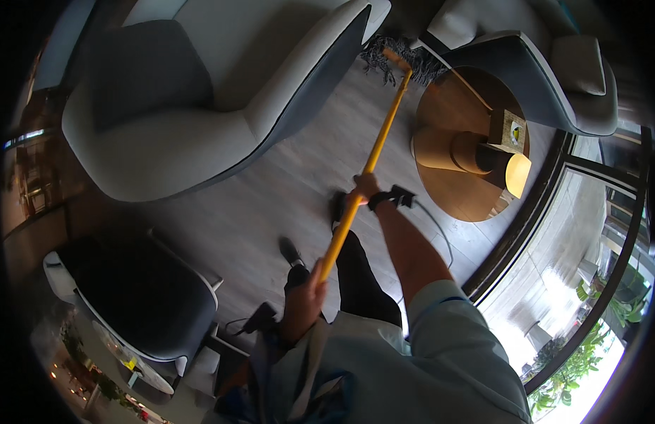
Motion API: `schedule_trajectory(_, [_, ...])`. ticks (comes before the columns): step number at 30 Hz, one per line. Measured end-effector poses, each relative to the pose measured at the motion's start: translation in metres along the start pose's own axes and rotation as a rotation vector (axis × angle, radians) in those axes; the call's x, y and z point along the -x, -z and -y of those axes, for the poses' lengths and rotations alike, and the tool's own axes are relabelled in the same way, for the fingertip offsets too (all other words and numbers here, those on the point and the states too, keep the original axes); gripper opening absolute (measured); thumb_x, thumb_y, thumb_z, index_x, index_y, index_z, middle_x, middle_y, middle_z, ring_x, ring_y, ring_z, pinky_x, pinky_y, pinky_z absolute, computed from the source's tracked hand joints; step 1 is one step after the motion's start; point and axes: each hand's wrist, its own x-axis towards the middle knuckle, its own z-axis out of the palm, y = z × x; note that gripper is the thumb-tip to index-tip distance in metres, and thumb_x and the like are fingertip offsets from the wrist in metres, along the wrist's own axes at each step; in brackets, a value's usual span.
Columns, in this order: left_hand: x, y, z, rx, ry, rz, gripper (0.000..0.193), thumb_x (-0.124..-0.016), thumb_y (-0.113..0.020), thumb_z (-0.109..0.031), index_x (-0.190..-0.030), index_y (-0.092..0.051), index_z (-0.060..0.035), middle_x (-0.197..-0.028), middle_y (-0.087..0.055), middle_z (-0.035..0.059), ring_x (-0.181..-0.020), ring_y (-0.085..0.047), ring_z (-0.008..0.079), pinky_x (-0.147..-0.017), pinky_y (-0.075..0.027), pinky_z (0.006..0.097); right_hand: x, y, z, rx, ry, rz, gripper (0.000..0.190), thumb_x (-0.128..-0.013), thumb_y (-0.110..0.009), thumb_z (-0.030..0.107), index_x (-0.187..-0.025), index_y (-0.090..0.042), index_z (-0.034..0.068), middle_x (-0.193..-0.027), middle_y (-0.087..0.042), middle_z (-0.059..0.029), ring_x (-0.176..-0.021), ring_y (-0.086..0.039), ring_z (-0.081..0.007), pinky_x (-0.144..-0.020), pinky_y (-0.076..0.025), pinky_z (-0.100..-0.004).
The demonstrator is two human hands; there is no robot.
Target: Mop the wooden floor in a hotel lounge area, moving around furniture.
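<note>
A long yellow pole (382,137) slants across the floor, the handle of a dust mop. Its grey fringed mop head (427,68) lies on the floor between two seats, with an orange-brown bracket on top. My left hand (304,299) grips the handle's near end close to my body. Farther down the pole, my right hand (365,188) is wrapped around it. Each wrist carries a small black device on a strap, with a cable. The wood-look floor (285,169) shows around the pole, and my dark shoes stand on it.
A light armchair (184,143) with a dark cushion stands left of the pole. To the right are a round brown side table (444,196), a tissue box (499,132) and another upholstered seat (539,79). A dark chair (142,297) sits lower left; a window frame (523,217) runs along the right.
</note>
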Motion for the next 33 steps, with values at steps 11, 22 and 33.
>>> schedule_trajectory(11, [0.131, 0.057, 0.046, -0.142, 0.434, 0.175, 0.052, -0.075, -0.047, -0.027, -0.121, -0.024, -0.0165, -0.101, -0.047, 0.0193, -0.083, -0.050, 0.0352, -0.069, -0.042, 0.0403, 0.219, -0.106, 0.109, -0.361, 0.156, 0.355, 0.048, -0.050, -0.062, 0.050, -0.063, -0.053, 0.005, -0.062, -0.050, -0.0137, -0.060, -0.050, -0.0292, -0.054, -0.035, -0.0379])
schedule_trajectory(22, [0.033, 0.027, -0.010, -0.057, 0.177, 0.182, 0.052, -0.076, -0.044, -0.027, -0.121, -0.023, -0.0123, -0.087, -0.053, 0.0205, -0.079, -0.051, 0.0367, -0.064, -0.043, 0.0389, 0.056, 0.034, 0.059, 0.628, 0.409, 0.123, 0.049, -0.047, -0.060, 0.059, -0.068, -0.057, 0.014, -0.055, -0.053, -0.0001, -0.049, -0.053, -0.0190, -0.044, -0.036, -0.0350])
schedule_trajectory(33, [0.178, 0.202, -0.058, -0.143, 0.200, 0.116, 0.056, -0.065, -0.062, -0.022, -0.113, -0.039, -0.0071, -0.094, -0.052, 0.0122, -0.077, -0.052, 0.0193, -0.066, -0.041, 0.0282, 0.214, -0.065, 0.178, -1.041, -0.141, 0.557, 0.032, -0.072, -0.051, 0.027, -0.081, -0.050, -0.004, -0.068, -0.053, -0.0163, -0.068, -0.056, -0.0313, -0.054, -0.047, -0.0424])
